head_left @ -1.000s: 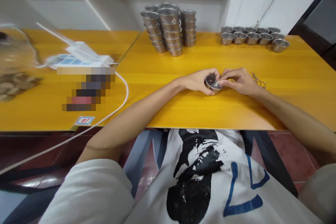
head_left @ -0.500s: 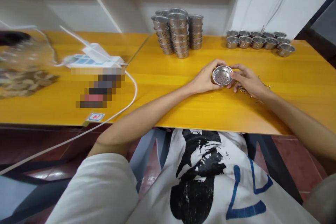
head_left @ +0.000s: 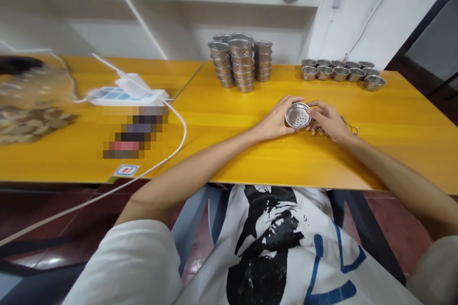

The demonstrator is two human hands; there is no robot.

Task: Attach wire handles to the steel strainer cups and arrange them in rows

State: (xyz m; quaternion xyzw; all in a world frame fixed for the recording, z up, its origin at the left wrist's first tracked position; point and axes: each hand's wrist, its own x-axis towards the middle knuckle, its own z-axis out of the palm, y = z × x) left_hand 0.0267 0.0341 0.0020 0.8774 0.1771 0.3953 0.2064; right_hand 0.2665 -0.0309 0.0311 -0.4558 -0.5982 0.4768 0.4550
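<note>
Both of my hands hold one small perforated metal strainer cup (head_left: 298, 116) just above the yellow table (head_left: 250, 152). My left hand (head_left: 277, 119) wraps round its left side, fingers curled. My right hand (head_left: 327, 121) pinches its right rim, and its mouth tilts towards me so the holed bottom shows. Thin metal wire pieces (head_left: 348, 127) lie on the table right behind my right hand.
Stacks of the same metal cups (head_left: 241, 62) stand at the back centre. A row of single cups (head_left: 339, 72) lines the back right. A white power strip (head_left: 127, 93) with its cable (head_left: 179, 138) lies to the left, beside a blurred patch.
The cup has been tipped from lying low between my hands to facing me with its inside showing. The view has tilted up, so more of the shelf is visible.
</note>
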